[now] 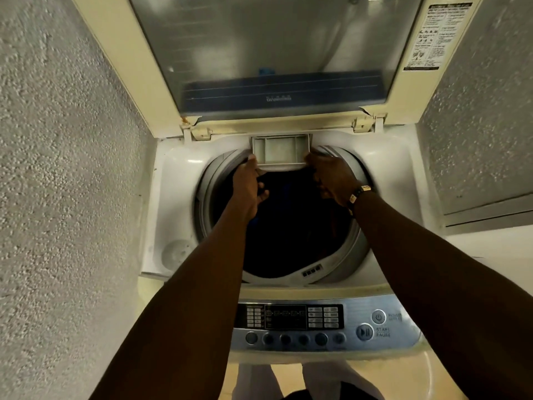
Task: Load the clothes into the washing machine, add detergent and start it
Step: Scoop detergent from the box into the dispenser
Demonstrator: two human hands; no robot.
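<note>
Top-loader washing machine stood with its lid up, tilted back behind the drum opening. All positions below are relative to the drum opening.

Clothes: dark load lay inside the drum, a bit of blue visible near the back; individual items couldn't be told apart.

Detergent drawer: sat at the back edge of the opening, centred, pulled out over the rim, compartments showing.

Left hand: reached across the opening to the drawer's left front corner. Fingertips touched the corner, the other fingers curled underneath. Whether that grip actually held the drawer or just pressed it, couldn't tell.

Right hand: at the drawer's right front corner, fingers curled, knuckles up, touching the drawer front. Grip state likewise unclear; motion blur there. Beaded wristband on that wrist.

Control panel: on the near side of the opening, row of round buttons along the bottom, power button and start/pause button at its right end. Neither hand was near it.

Textured walls sat tight on both sides of the machine.
</note>
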